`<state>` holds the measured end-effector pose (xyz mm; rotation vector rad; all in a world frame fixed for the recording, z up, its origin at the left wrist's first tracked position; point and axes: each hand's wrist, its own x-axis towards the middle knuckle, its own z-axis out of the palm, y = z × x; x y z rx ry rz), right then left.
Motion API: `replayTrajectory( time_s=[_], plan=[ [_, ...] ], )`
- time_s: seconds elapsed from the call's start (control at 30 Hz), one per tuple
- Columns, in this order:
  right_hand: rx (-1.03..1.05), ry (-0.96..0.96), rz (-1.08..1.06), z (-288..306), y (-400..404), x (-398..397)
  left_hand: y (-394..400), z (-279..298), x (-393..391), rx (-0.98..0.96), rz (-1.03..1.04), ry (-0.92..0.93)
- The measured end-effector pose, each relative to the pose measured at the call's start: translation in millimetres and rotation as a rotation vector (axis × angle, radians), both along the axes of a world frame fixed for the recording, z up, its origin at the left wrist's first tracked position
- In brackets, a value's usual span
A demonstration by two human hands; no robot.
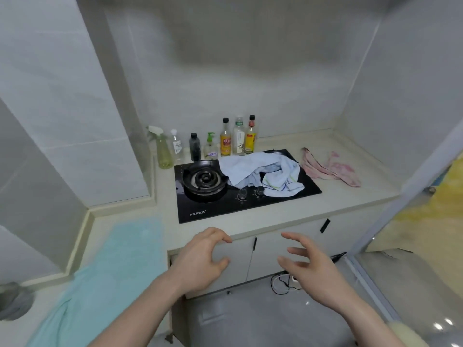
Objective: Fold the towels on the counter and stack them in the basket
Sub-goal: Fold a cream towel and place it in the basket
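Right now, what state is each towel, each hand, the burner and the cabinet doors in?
Light blue towel: crumpled, unfolded, on the stove.
Pink towel: crumpled, unfolded, on the counter.
Teal towel: spread flat on the counter.
Left hand: empty, fingers loosely curled.
Right hand: empty, fingers spread.
Burner: no flame visible.
Cabinet doors: closed.

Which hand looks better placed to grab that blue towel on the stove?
Probably right: the right hand hovers open, roughly below the blue towel; the left hand sits further left, nearer the burner.

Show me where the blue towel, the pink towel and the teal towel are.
blue towel [253, 169], head view, its flat left part
pink towel [325, 169], head view, its middle
teal towel [120, 256], head view, its middle
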<state>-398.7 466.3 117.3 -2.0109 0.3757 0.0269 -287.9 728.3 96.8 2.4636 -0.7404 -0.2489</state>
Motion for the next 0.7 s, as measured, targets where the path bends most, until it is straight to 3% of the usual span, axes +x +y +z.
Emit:
replayTrajectory(
  time_s=[0.2, 0.7],
  plan=[
    [0.002, -0.019, -0.099, -10, -69, 32, -81, -4, 47, 0.008, -0.101, 0.013],
    [-0.006, 0.016, 0.122, -9, -257, 176, -239, -42, 133, -0.032, 0.111, 0.161]
  ],
)
